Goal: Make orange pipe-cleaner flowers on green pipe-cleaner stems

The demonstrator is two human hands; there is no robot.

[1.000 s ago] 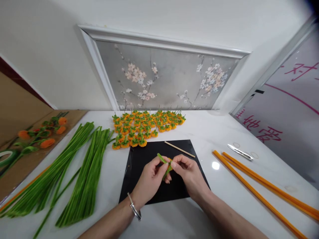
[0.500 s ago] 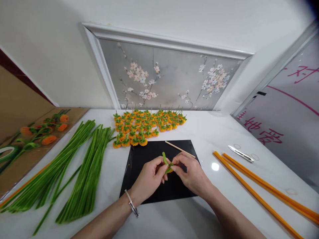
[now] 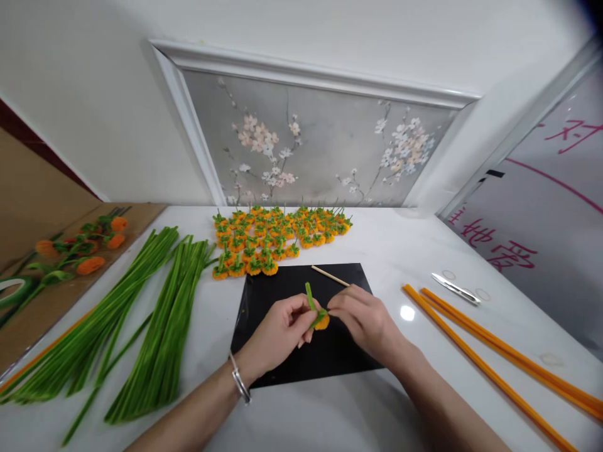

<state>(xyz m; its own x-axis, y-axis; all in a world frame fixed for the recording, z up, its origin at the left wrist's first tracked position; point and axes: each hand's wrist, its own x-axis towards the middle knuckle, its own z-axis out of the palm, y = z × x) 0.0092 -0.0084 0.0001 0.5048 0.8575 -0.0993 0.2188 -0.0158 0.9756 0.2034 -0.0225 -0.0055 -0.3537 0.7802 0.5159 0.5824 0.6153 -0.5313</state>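
Over the black mat, my left hand pinches a small orange pipe-cleaner flower by its green base. A short green stem end sticks up above the left thumb and finger. My right hand is closed in a pinch at the flower's right side, its fingertips at a green leaf tip. Part of the flower is hidden behind the left fingers. A thin wooden stick lies on the mat's far edge, partly behind the right hand.
Rows of finished orange flowers stand behind the mat. Bundles of green pipe cleaners lie at left, beside a board with flowers and green tape. Orange pipe cleaners and silver snips lie at right.
My right hand has shifted slightly right, away from the left, drawing at the green leaf. More of the orange flower head now shows between the hands.
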